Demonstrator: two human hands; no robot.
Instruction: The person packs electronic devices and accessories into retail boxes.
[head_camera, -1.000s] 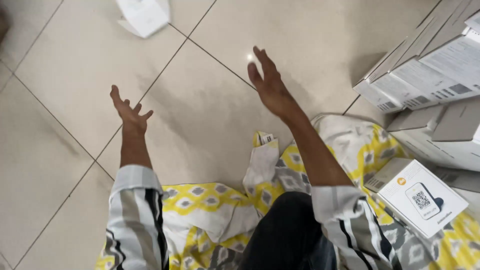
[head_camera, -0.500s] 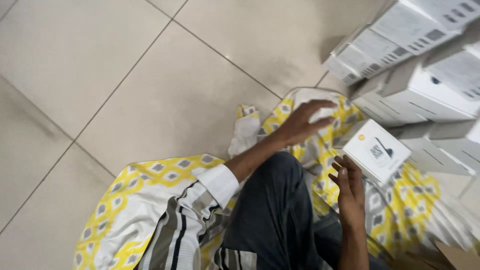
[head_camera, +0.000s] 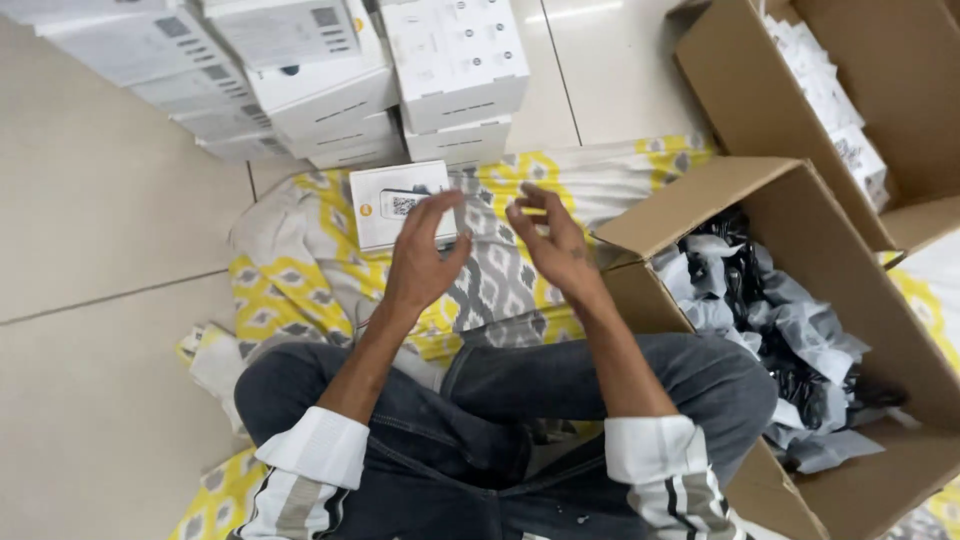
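Observation:
My left hand (head_camera: 422, 252) hovers with its fingers spread, just over the near edge of a small white box (head_camera: 390, 205) that lies flat on a yellow, grey and white patterned cloth (head_camera: 290, 270). My right hand (head_camera: 548, 238) is raised beside it, fingers curled and apart, with nothing in it. The two hands face each other above the cloth, in front of my crossed legs in dark jeans (head_camera: 520, 400). I cannot tell whether the left fingertips touch the box.
A stack of white boxes (head_camera: 330, 75) stands on the tiled floor beyond the cloth. At my right an open cardboard carton (head_camera: 800, 340) holds dark items in clear plastic bags. A second open carton (head_camera: 870, 110) behind it contains small white packets.
The view has swung right, toward the boxes and cartons. Both hands came back from reaching out over the floor and now sit close together above the cloth by the small white box.

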